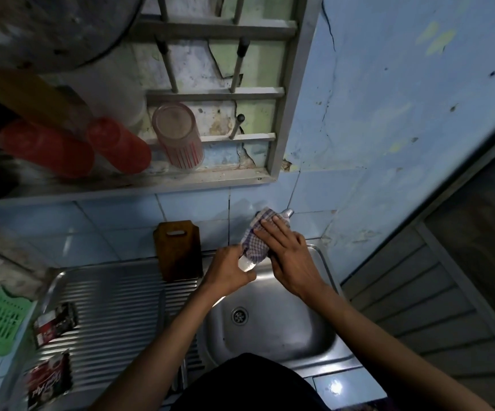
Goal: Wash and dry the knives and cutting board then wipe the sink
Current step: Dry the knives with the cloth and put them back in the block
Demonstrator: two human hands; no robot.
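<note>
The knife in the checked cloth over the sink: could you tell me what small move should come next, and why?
Probably slide the cloth along the blade toward the tip. The right hand presses the cloth around the knife, the left hand grips the handle end, and the tip pokes out uncovered, so likely not yet wiped.

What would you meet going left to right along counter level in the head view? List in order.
Green plastic basket → dark printed sachets → brown wooden cutting board → left hand → checked purple-white cloth → right hand.
</note>
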